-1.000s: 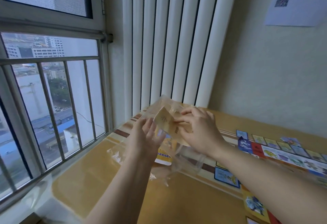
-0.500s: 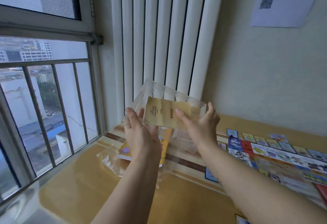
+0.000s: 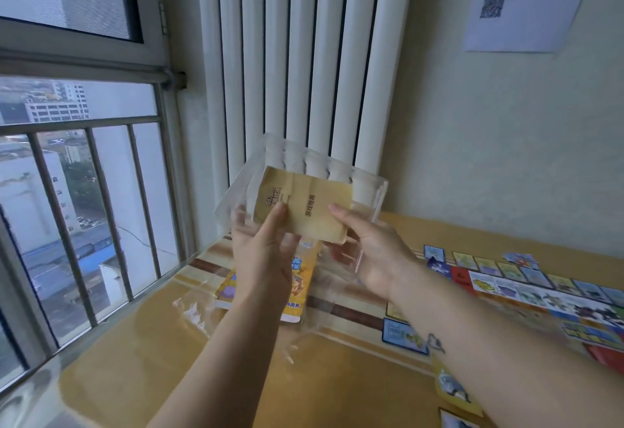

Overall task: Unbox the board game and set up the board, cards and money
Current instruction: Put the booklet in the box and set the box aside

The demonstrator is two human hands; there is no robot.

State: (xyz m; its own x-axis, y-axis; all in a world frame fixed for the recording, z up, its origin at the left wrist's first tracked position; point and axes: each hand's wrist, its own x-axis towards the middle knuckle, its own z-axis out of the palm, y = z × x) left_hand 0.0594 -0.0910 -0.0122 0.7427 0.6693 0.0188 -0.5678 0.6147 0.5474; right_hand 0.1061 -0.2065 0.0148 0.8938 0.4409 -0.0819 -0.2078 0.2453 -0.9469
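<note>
Head, radiator (image 3: 297, 56) behind booklet (image 3: 314, 211), board (image 3: 526, 285) at right

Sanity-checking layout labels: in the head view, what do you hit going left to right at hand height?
Window bars → left hand → right hand → game board. Both hands hold the clear box; left out since it overlaps them.

The table (image 3: 169, 377) has a glossy tan top with brown stripes across its far part. A colourful game board (image 3: 526, 289) lies flat along the right side, with a few loose cards (image 3: 452, 390) beside its near edge. By the window side lie a yellow packet (image 3: 300, 289) and crumpled clear plastic wrap (image 3: 196, 312), touching each other.
</note>
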